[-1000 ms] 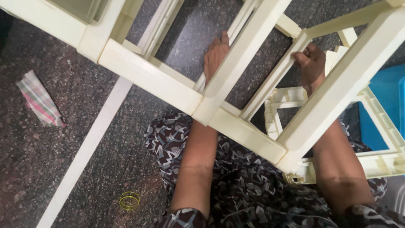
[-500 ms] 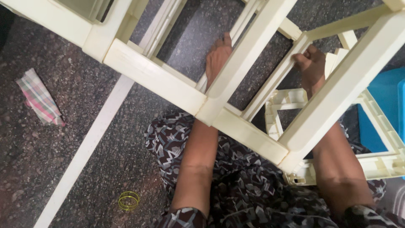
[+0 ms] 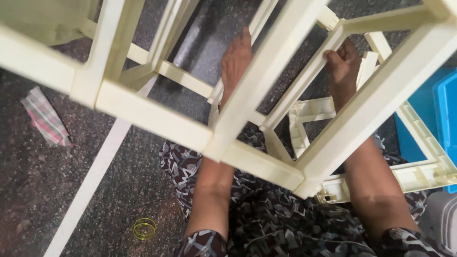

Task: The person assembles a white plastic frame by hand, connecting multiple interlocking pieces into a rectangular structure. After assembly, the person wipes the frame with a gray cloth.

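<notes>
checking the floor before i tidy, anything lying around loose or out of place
Two stray things lie on the speckled floor: a crumpled checked cloth at the left and a yellow-green bangle near the knee. The cream plastic frame is tilted in both hands.

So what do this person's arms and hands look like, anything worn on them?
Both forearms are bare, and no rings, gloves or watch show on the left hand or right hand. Near the elbows, sleeves begin in dark fabric with a grey and white geometric print.
</notes>
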